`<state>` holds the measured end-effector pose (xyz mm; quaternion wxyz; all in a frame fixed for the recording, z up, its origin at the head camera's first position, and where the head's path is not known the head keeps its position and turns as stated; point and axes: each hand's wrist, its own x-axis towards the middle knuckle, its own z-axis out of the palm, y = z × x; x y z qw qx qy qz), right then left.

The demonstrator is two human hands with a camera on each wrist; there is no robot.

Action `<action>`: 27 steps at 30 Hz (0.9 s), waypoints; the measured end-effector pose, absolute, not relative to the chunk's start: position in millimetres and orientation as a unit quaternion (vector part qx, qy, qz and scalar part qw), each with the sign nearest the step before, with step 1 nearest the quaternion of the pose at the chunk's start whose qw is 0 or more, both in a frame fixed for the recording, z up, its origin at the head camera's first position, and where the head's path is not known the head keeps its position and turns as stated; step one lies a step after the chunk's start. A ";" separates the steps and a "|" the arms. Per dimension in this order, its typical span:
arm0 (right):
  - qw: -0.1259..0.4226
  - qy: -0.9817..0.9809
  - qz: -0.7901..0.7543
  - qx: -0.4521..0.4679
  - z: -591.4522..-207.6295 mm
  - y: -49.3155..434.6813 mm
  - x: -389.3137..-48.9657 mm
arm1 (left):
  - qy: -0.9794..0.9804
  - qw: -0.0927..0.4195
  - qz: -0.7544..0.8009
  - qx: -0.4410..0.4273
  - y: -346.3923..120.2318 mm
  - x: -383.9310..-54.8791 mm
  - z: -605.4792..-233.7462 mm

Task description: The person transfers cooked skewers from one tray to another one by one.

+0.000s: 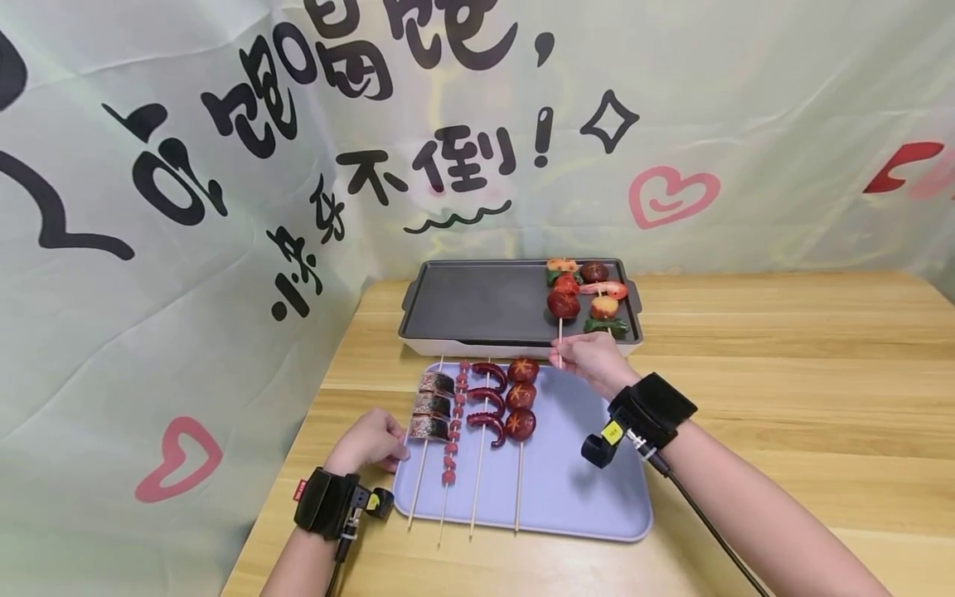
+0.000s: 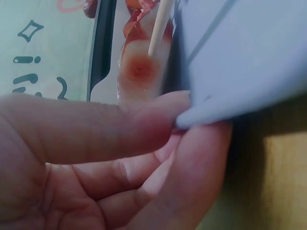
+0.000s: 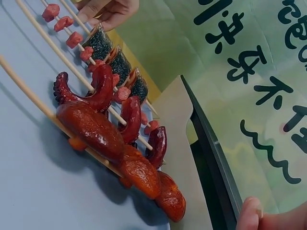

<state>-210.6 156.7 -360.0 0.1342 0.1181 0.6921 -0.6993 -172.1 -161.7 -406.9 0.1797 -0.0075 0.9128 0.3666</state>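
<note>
My left hand (image 1: 369,439) pinches the left rim of a lilac tray (image 1: 585,502) between thumb and finger; the left wrist view shows this pinch up close. With its fingertips my right hand (image 1: 597,361) holds the stick of a mixed skewer (image 1: 563,304), whose brown-red mushroom, red piece and orange and green pieces overlap the right part of a black griddle pan (image 1: 477,298). Beside it on the pan lies another skewer with a mushroom, a shrimp (image 1: 612,289), a yellowish piece and a green piece. Only fingertips (image 3: 249,213) of the right hand appear in its wrist view.
On the tray's left half lie skewers of dark-skinned fish pieces (image 1: 431,405), small pink chunks (image 1: 451,448), octopus tentacles (image 1: 488,402) and scored mushrooms (image 1: 521,396). Their sticks point toward me, some past the front rim. A printed cloth (image 1: 783,124) hangs behind the wooden table (image 1: 783,365).
</note>
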 end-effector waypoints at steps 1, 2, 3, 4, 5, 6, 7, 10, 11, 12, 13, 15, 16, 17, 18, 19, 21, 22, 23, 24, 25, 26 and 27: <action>0.133 0.695 -0.697 0.119 -359.8 156.9 -210.8 | 0.913 0.180 0.367 -0.007 -161.7 -172.1 -407.0; 0.131 0.696 -0.695 0.120 -359.7 156.9 -211.0 | 0.913 0.179 0.367 -0.007 -161.6 -172.1 -407.1; 0.129 0.696 -0.696 0.122 -359.3 156.8 -211.2 | 0.913 0.179 0.367 -0.006 -161.6 -172.0 -407.2; 0.128 0.696 -0.696 0.123 -358.6 156.8 -211.1 | 0.913 0.179 0.366 -0.005 -161.5 -171.9 -407.2; 0.127 0.696 -0.696 0.121 -358.5 156.9 -211.4 | 0.913 0.178 0.366 -0.005 -161.5 -171.8 -407.2; 0.126 0.697 -0.696 0.120 -358.2 157.2 -211.6 | 0.913 0.178 0.366 -0.004 -161.5 -171.7 -407.1; 0.126 0.697 -0.695 0.122 -357.7 157.4 -211.5 | 0.914 0.178 0.366 -0.004 -161.5 -171.7 -407.0; 0.126 0.705 -0.688 0.117 -356.7 158.4 -208.9 | 0.914 0.179 0.364 -0.005 -161.6 -171.8 -406.8; 0.125 0.710 -0.684 0.113 -356.8 158.9 -207.3 | 0.914 0.179 0.364 -0.005 -161.6 -171.8 -406.7; 0.125 0.714 -0.680 0.107 -356.2 159.3 -204.8 | 0.914 0.179 0.364 -0.006 -161.7 -171.9 -406.6; 0.124 0.720 -0.676 0.102 -355.9 159.5 -201.9 | 0.913 0.180 0.365 -0.007 -161.6 -171.9 -406.7; 0.122 0.729 -0.668 0.088 -354.8 159.8 -195.1 | 0.913 0.181 0.365 -0.007 -161.5 -172.0 -406.7; 0.121 0.732 -0.665 0.086 -354.0 159.8 -191.9 | 0.913 0.181 0.366 -0.008 -161.5 -172.2 -406.9; 0.120 0.735 -0.662 0.083 -352.9 159.9 -188.8 | 0.912 0.182 0.368 -0.009 -161.4 -172.4 -406.8; 0.118 0.737 -0.661 0.080 -351.6 159.9 -185.7 | 0.911 0.183 0.370 -0.009 -161.4 -172.7 -406.8; 0.115 0.739 -0.659 0.077 -350.8 160.3 -183.1 | 0.910 0.184 0.372 -0.010 -161.3 -172.9 -406.6; 0.109 0.741 -0.659 0.065 -349.9 161.6 -178.5 | 0.909 0.184 0.375 -0.009 -161.5 -173.2 -406.3; 0.105 0.740 -0.662 0.058 -349.7 162.3 -176.5 | 0.908 0.184 0.376 -0.009 -161.5 -173.3 -406.4; 0.101 0.739 -0.664 0.049 -349.7 162.9 -174.3 | 0.908 0.184 0.377 -0.010 -161.5 -173.3 -406.2; 0.097 0.739 -0.666 0.041 -350.2 163.6 -172.3 | 0.908 0.184 0.376 -0.010 -161.5 -173.2 -406.2; 0.094 0.737 -0.669 0.031 -350.9 164.3 -170.6 | 0.908 0.184 0.377 -0.011 -161.5 -173.1 -406.1; 0.092 0.735 -0.671 0.023 -351.7 164.8 -168.8 | 0.908 0.184 0.376 -0.011 -161.4 -173.1 -406.1; 0.090 0.733 -0.674 0.017 -352.5 165.2 -167.0 | 0.908 0.184 0.376 -0.011 -161.1 -172.9 -405.8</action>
